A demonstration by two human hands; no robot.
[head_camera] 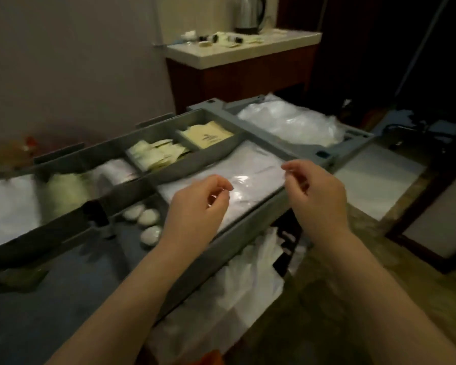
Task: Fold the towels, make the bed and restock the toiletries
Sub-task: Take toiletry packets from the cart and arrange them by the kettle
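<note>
left hand [198,204] and right hand [316,196] hover apart over the clear-wrapped white packs [250,164] in the cart tray [234,238]. fingers curled; a pinch on clear film cannot be confirmed. sachets [156,156] at 10 o'clock. compartments at 9 o'clock blurred. counter items [221,39] at 12 o'clock unidentifiable.

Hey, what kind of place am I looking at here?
Most likely a hotel guest room mid-housekeeping. A grey compartment cart tray holds cream sachets and what look like small round soaps; behind it a counter carries a steel kettle and scattered small toiletries.
</note>
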